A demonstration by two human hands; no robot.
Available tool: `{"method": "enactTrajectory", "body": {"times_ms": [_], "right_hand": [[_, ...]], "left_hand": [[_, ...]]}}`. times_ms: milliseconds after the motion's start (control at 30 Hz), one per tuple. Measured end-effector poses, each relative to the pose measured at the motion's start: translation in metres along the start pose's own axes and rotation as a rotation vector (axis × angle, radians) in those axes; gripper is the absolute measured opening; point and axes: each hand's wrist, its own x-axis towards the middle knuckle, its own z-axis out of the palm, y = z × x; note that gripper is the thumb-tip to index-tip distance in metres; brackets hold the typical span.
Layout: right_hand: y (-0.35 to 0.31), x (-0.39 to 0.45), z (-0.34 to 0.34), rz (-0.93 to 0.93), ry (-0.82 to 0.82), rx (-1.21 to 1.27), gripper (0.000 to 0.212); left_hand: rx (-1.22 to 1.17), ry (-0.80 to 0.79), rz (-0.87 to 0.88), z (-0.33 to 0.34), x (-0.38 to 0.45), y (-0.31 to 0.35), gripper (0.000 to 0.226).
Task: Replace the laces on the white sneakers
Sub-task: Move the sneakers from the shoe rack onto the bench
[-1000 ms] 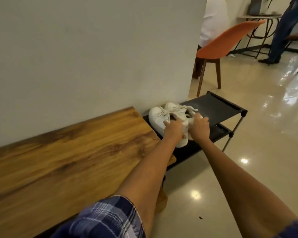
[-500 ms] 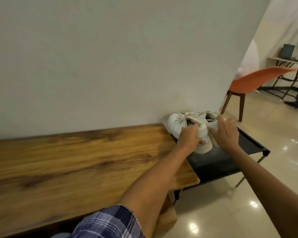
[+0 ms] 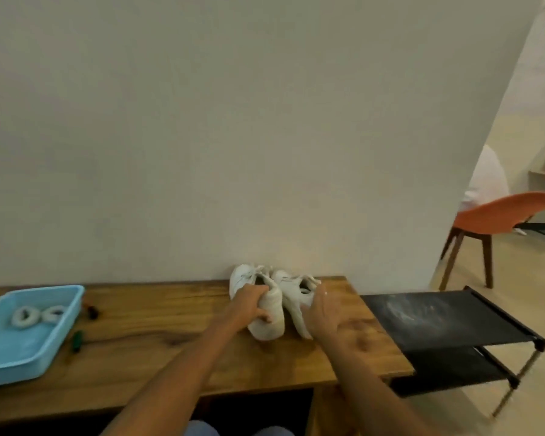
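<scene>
1. Now, in the head view, the pair of white sneakers (image 3: 272,297) sits on the wooden bench (image 3: 158,335) near its right end, toes toward the wall; a second ago both shoes were on the black shoe rack (image 3: 447,319), which now stands bare beside the bench.
2. Left hand (image 3: 249,305) has its fingers curled round the heel of the left shoe, thumb underneath, a clenched hold on it.
3. Right hand (image 3: 320,313) rests against the right shoe's heel; the blur keeps me from telling whether its fingers clasp it or merely touch.
4. Well to the left, a blue tray (image 3: 60,335) holds two pale coils (image 3: 35,314), probably the new laces.
5. Judgement: fetching is done, the shoes are at working height, and the old laces look threaded yet, so unlacing comes next.
</scene>
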Motion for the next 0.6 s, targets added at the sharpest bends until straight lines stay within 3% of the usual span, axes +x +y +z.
{"method": "enactTrajectory", "body": {"times_ms": [167,300,500,600], "right_hand": [[-0.037,-0.028,0.048,0.061,-0.012,0.138,0.045],[-0.056,-0.023,0.047,0.081,-0.023,-0.058,0.045],[-0.065,-0.025,0.051,0.101,-0.073,-0.157,0.043],[-0.061,-0.026,0.049,0.092,-0.071,-0.169,0.046]], "left_hand": [[0.150,-0.103,-0.121,-0.013,-0.043,-0.070,0.045],[0.132,-0.111,-0.109,-0.015,-0.045,-0.082,0.051],[0.006,0.031,-0.120,-0.008,-0.040,-0.073,0.036],[0.004,0.035,-0.116,-0.003,-0.041,-0.073,0.045]]}}
